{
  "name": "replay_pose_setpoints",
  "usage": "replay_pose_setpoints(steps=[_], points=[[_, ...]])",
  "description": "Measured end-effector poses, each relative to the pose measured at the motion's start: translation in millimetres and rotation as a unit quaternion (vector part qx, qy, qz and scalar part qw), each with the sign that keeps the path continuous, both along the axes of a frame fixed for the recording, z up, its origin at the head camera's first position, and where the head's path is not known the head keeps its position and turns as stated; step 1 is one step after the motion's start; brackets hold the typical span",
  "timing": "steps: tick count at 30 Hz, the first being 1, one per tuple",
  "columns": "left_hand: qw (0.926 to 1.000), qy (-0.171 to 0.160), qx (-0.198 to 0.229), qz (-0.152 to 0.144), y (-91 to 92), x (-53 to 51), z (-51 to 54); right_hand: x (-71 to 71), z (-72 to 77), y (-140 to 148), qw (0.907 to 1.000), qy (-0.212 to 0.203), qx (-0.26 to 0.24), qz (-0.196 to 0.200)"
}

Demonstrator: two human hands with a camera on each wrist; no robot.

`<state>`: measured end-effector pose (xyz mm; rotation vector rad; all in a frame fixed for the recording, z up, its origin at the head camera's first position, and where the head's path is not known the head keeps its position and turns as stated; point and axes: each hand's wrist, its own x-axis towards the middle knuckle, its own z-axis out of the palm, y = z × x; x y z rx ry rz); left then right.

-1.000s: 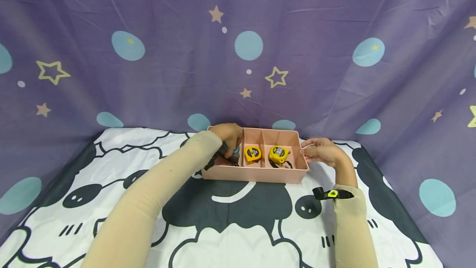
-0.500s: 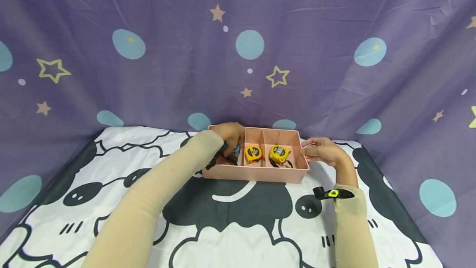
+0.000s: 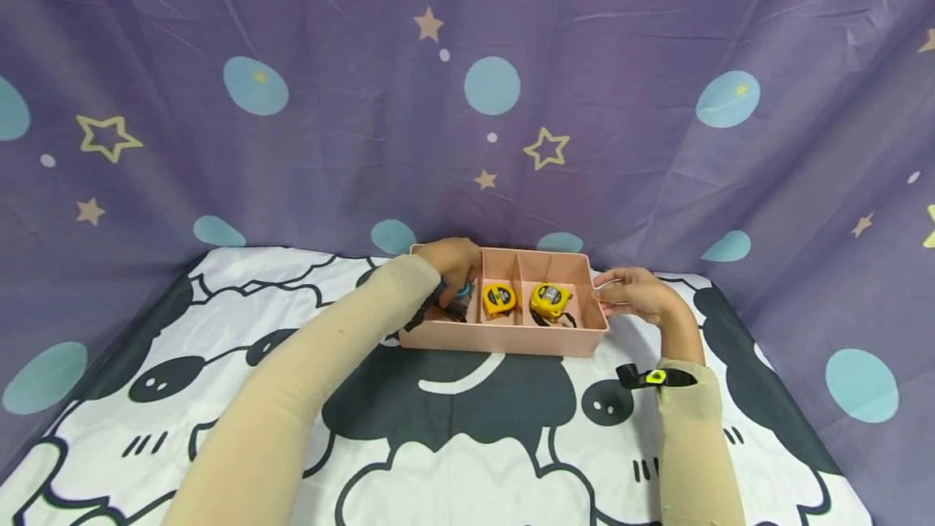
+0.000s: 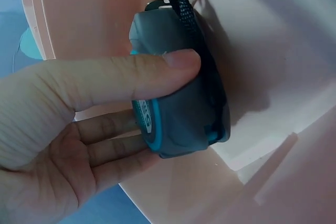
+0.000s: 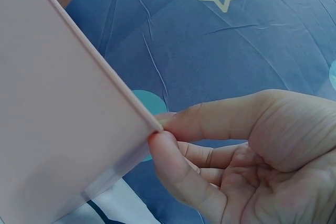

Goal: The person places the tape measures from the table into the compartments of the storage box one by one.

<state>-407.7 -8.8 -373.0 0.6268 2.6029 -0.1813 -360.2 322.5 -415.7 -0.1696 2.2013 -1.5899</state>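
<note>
A pink box (image 3: 504, 339) with dividers lies at the back of the cloth. My left hand (image 3: 450, 260) reaches into its left compartment and holds a grey and blue tape measure (image 4: 184, 114). In the left wrist view the thumb lies across the case and the other fingers are partly hidden behind it; a black strap (image 4: 186, 13) hangs on it. Two yellow tape measures sit in the box: one (image 3: 499, 299) in the middle compartment, another (image 3: 549, 300) with a black strap in the right one. My right hand (image 3: 639, 296) pinches the box's right rim between thumb and fingers.
A white cloth (image 3: 453, 477) printed with dark cartoon figures covers the surface. Right behind the box hangs a purple curtain (image 3: 365, 144) with stars and dots. A black band (image 3: 657, 378) is strapped round the right sleeve.
</note>
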Motion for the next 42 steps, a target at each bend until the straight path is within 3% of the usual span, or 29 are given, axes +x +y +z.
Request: replay_pose_setpoints(steps=[8, 16, 32, 42], points=[[0.9994, 0.022, -0.023, 0.01, 0.8, 7.3, 2.0, -0.6, -1.8, -3, 1.0, -0.003, -0.003, 0.003], [0.9991, 0.038, -0.018, 0.008, -2.3, 9.1, 1.7, -1.1, -1.0, -4, 1.0, 0.0, 0.007, 0.003], [0.9968, 0.074, -0.002, -0.028, -7.7, 8.8, -7.1, -2.3, -3.6, 2, 0.9999, 0.003, 0.014, 0.0], [0.9977, 0.045, 0.051, 0.001, -6.4, 14.0, -3.0, -5.2, 3.5, 9, 0.9993, 0.013, 0.036, -0.003]])
